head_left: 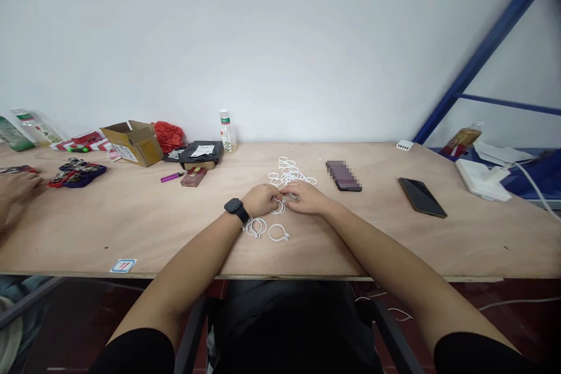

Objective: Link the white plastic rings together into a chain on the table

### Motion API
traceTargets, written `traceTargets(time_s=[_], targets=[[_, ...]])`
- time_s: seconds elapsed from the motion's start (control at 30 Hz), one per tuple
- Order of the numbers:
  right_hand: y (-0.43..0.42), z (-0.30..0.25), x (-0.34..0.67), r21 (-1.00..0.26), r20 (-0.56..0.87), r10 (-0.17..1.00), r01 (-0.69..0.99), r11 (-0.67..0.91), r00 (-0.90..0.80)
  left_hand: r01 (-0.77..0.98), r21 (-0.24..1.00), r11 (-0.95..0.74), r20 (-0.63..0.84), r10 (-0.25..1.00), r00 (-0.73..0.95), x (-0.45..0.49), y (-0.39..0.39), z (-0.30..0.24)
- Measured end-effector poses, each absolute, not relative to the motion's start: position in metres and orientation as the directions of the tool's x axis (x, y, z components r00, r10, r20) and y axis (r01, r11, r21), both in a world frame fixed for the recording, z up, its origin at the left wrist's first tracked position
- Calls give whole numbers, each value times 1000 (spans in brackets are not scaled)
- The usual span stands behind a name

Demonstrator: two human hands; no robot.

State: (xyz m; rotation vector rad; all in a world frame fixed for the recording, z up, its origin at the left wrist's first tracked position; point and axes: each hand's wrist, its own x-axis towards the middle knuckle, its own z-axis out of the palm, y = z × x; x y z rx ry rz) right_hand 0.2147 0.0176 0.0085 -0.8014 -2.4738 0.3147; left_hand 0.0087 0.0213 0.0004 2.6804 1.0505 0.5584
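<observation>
My left hand (262,200), with a black watch (236,208) on its wrist, has its fingers closed on a white curtain ring (279,210) low over the table. From the other side, my right hand (304,197) pinches the same ring near its small tab; the fingertips partly cover it. Just beyond both hands lies a loose pile of white curtain rings (289,172). Nearer the table's front edge, a single ring (277,232) lies flat, its little tab pointing right. Several overlapping rings (256,228) rest beside my left wrist.
Right of the pile lie a phone (344,176) and a dark phone (421,197). A white power strip (482,180) sits farther right. Leftward are a cigarette pack (193,177), a black package (201,153), a bottle (226,131) and an open carton (134,143). Another person's hand (17,187) shows far left.
</observation>
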Motion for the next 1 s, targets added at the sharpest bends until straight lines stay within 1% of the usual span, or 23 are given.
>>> traceTargets(time_s=[0.13,0.23,0.33,0.4,0.57,0.67,0.73,0.8,1.0], targets=[[19,8,215,-311,381,566,475,823,-731,612,339,-715,276,697,662,8,20,4],[21,6,215,-294,360,549,466,834,-755,610,359,-706,271,705,656,8,17,7],[22,4,215,-288,363,567,489,823,-740,558,402,-726,278,678,681,7,15,10],[22,4,216,-294,385,599,522,801,-702,506,427,-749,305,646,699,6,13,12],[21,5,216,-355,445,709,620,700,-546,459,420,-783,358,607,709,7,11,14],[19,5,214,-427,470,740,610,668,-481,518,415,-748,385,661,645,10,10,15],[18,4,212,-479,489,751,583,657,-444,560,415,-717,393,697,600,11,10,14],[18,4,211,-517,504,752,549,657,-425,573,415,-707,396,707,586,11,11,13],[16,4,210,-547,531,732,488,680,-426,550,428,-718,452,696,557,12,11,10]])
